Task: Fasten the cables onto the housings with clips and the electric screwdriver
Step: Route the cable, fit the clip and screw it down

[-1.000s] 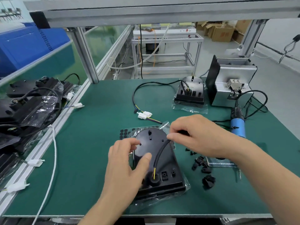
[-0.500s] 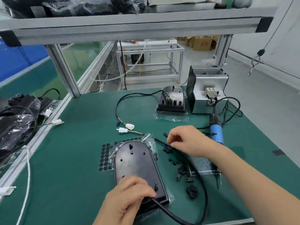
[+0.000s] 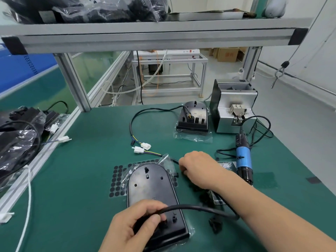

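A black housing [image 3: 151, 188] lies flat on its plastic bag in front of me. My left hand [image 3: 132, 226] grips the black cable [image 3: 196, 209] at the housing's near end. The cable loops right under my right forearm. My right hand [image 3: 197, 168] is curled beside the housing's far right corner, over small black clips [image 3: 215, 223]; what its fingers hold is hidden. The blue electric screwdriver [image 3: 243, 159] lies to the right. A second housing [image 3: 193, 117] with its cable sits further back.
A metal screw feeder box [image 3: 236, 106] stands at the back right. White connectors [image 3: 142, 148] lie mid-table, a sheet of black round pads [image 3: 118, 180] left of the housing. Bagged housings [image 3: 18, 140] pile up at the left behind an aluminium rail.
The cable came off the housing top and now loops to the right. My left hand moved to the housing's near end; my right hand shifted to the clips.
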`<state>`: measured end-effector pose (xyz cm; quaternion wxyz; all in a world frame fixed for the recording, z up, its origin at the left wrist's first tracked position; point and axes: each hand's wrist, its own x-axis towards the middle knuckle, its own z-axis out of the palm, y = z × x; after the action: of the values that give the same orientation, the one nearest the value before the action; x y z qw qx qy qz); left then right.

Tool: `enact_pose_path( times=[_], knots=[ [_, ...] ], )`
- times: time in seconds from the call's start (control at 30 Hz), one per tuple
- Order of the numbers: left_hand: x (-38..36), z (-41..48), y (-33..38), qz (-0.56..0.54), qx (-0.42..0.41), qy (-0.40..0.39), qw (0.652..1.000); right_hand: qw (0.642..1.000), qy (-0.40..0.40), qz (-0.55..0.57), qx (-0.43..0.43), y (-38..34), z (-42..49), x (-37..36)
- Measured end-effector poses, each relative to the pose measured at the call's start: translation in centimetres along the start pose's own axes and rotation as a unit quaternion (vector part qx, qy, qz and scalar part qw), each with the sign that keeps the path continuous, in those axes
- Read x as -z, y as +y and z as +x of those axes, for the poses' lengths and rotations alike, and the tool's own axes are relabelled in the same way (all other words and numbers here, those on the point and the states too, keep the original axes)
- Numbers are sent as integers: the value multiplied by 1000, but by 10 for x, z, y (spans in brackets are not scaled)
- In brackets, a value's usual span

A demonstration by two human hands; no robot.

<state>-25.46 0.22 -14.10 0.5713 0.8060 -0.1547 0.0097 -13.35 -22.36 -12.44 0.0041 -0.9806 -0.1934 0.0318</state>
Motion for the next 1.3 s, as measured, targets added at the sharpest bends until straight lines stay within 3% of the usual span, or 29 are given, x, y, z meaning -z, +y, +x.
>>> enact_pose_path(
  times=[0.07, 0.27, 0.43, 0.53, 0.6, 0.7, 0.77, 1.0, 1.07, 1.17, 1.3],
  knots=[
    [0, 1, 1, -15, 22, -10, 1000, 1000, 7, -18, -2, 2, -1, 0],
    [-1, 1, 3, -20, 41, -11, 999, 991, -31, 129, -17, 17, -9, 8],
    [-2, 0, 2, -16, 51, -17, 998, 995, -53, 85, -2, 10, -12, 7],
    [-1, 1, 7, -28, 53, -15, 998, 990, -28, 136, -23, 10, -12, 9],
    [-1, 3, 10, -29, 59, -6, 998, 951, 0, 300, -72, 15, -14, 14],
    [-6, 3, 11, -10, 53, 12, 998, 791, -8, 602, -111, 15, -25, 29],
    [-8, 4, 15, 9, 50, 15, 999, 757, -20, 646, -95, 9, -32, 40],
    [-8, 25, 39, -182, 105, 32, 977, 784, -36, 617, 55, -49, -40, 82],
    [-8, 29, 42, -269, 118, 33, 955, 786, -22, 614, 62, -61, -38, 88],
    [2, 32, 46, -410, 166, 24, 896, 809, 14, 584, 65, -67, -34, 90],
    [10, 36, 48, -471, 212, 25, 856, 828, 66, 551, 77, -72, -33, 82]
  ],
)
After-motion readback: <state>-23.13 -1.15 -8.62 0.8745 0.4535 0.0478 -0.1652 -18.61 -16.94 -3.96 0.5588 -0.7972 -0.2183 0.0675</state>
